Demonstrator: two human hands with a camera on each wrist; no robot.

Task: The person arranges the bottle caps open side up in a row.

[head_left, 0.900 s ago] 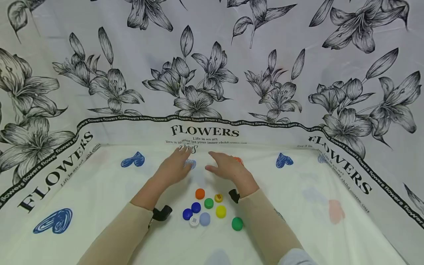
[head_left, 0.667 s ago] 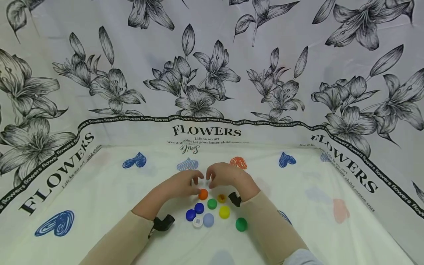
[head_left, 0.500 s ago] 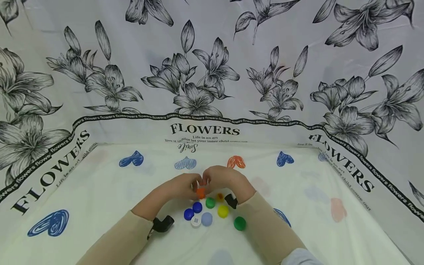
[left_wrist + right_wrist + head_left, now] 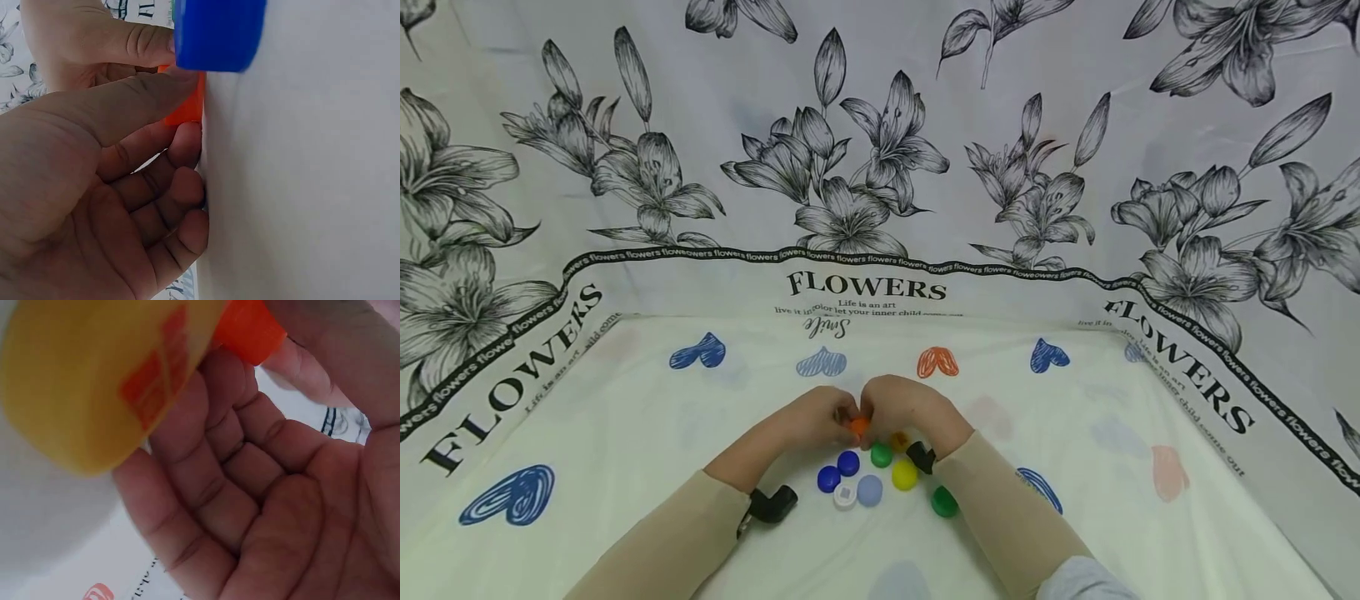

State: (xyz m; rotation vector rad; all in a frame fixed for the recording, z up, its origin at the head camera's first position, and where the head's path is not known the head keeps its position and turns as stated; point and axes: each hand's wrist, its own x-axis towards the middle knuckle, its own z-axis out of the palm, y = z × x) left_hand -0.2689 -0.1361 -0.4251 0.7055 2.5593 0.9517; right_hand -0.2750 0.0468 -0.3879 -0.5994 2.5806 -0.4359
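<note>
An orange bottle cap [image 4: 859,427] sits between my two hands at the far side of a loose group of caps. My left hand [image 4: 811,417] pinches it from the left; in the left wrist view the thumb lies over the orange cap [image 4: 187,107], with the index finger beneath. My right hand [image 4: 912,406] pinches it from the other side, and the right wrist view shows the orange cap [image 4: 255,332] between thumb and fingertips. Fingers cover much of its surface. A yellow cap with red print [image 4: 899,441] lies close under the right hand.
Nearer me on the white cloth [image 4: 760,558] lie two blue caps [image 4: 848,462], a white cap [image 4: 845,496], a light blue cap [image 4: 870,491], a green cap [image 4: 882,454], a yellow cap [image 4: 904,475] and a darker green cap [image 4: 944,501]. A flower-print curtain [image 4: 880,200] rises behind.
Both hands came down and back toward me from beyond the caps, drew together, and took hold of the orange bottle cap from either side. The other caps stay put.
</note>
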